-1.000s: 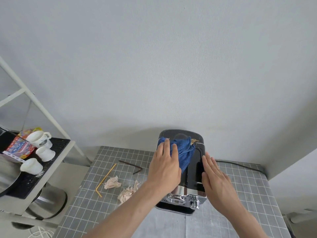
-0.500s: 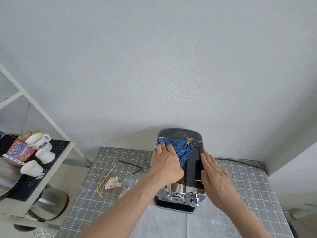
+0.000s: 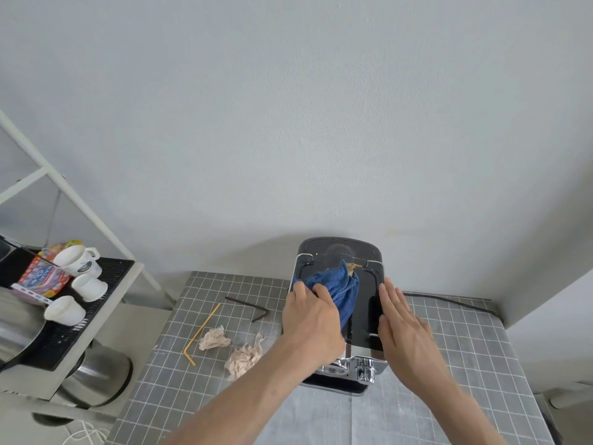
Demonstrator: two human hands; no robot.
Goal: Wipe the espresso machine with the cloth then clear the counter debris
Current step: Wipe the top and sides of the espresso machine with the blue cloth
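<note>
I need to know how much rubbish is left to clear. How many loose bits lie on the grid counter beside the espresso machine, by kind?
Crumpled paper wads: 2
Yellow straw: 1
Dark brown straw: 1
Total: 4

Left hand (image 3: pixel 313 319) — fingers curled, knuckles up, forearm reaching in from the lower left. Right hand (image 3: pixel 406 327) — fingers straight and together, palm down, forearm entering from the lower right.
</note>
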